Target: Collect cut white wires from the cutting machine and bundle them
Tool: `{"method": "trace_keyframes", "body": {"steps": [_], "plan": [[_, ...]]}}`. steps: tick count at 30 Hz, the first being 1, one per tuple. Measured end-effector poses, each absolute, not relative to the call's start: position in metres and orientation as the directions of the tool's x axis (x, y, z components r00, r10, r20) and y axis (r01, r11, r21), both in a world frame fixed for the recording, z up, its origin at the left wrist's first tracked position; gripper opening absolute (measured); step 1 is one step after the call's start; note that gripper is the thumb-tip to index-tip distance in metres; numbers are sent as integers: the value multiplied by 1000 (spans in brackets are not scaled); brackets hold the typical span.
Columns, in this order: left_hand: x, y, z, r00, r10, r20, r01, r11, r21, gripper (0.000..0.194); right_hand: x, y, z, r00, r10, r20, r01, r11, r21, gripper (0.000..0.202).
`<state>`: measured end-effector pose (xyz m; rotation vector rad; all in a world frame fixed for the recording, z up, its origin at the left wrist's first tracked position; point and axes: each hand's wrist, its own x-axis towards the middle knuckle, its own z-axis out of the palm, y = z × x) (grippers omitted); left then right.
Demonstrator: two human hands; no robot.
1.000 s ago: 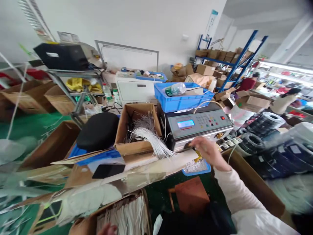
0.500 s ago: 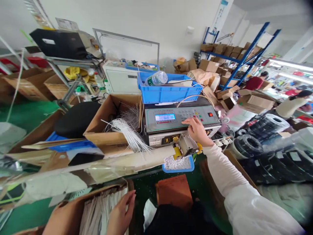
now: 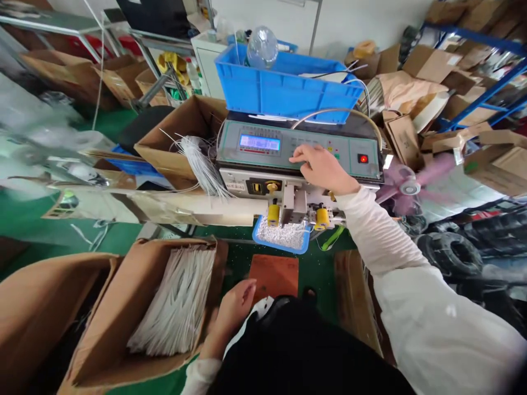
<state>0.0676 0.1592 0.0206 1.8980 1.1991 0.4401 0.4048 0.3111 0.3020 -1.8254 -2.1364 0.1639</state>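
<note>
My right hand (image 3: 319, 165) is over the keypad of a grey wire-processing machine's control panel (image 3: 307, 145). Its index finger reaches down to the buttons, and no object is in the hand. Left of the fingers, the panel's screen (image 3: 259, 144) is lit blue. Down by my lap, my left hand (image 3: 236, 304) hangs empty with loosely bent fingers, near a cardboard box (image 3: 111, 307) holding a bundle of white wires (image 3: 177, 302). Yellow rollers (image 3: 321, 218) sit on the machine's front, above a blue tray (image 3: 302, 249) filled with small white bits.
A blue crate (image 3: 288, 90) with a plastic bottle (image 3: 262, 48) stands on the machine. White wires (image 3: 200, 162) spill from another carton (image 3: 164, 137) at its left. A pink fan (image 3: 409, 186) spins at the right. An orange-brown stool (image 3: 275, 274) is below.
My view has tilted down and moved closer to the machine. The right hand stays at the keypad. My left hand has moved from over the wire box to beside my lap.
</note>
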Motion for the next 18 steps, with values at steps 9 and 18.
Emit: {"method": "trace_keyframes", "body": {"steps": [9, 18], "plan": [[63, 165, 28, 517, 855, -46, 583, -313, 750, 32, 407, 309, 306, -84, 992, 97, 903, 117, -415, 40], [68, 153, 34, 539, 834, -115, 648, -324, 689, 29, 403, 310, 305, 26, 995, 96, 920, 14, -391, 41]]}}
